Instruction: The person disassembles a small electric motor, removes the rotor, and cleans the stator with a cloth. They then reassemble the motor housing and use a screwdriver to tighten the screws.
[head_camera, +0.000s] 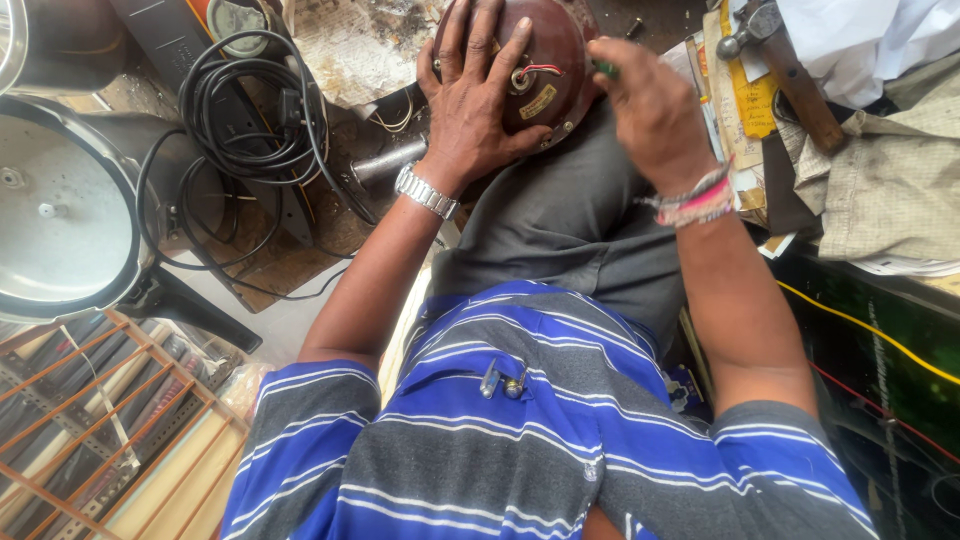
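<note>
While the left hand (478, 100) lies spread flat with fingers wide over a round dark-red motor housing (545, 75), the right hand (650, 110) is curled tight around a green-handled tool (606, 69), only a bit of the handle showing at the fingers. Housing sits on the person's grey-trousered knee (570, 220), directly under the left palm and just beside the right knuckles; tool tip is hidden, can't tell if it touches the housing. Small red and white wires (535, 70) and a yellowish label show between left thumb and index finger. Silver watch (426, 192) on left wrist, pink and white bands (697, 200) on right wrist. Left of the left hand: coiled black cable (250, 110), a short metal cylinder (390, 162) near the wrist, and further out a big silver pot lid (55, 210). Right of the right hand: hammer with wooden handle (790, 70) on a pile of papers and cloth (880, 190).
</note>
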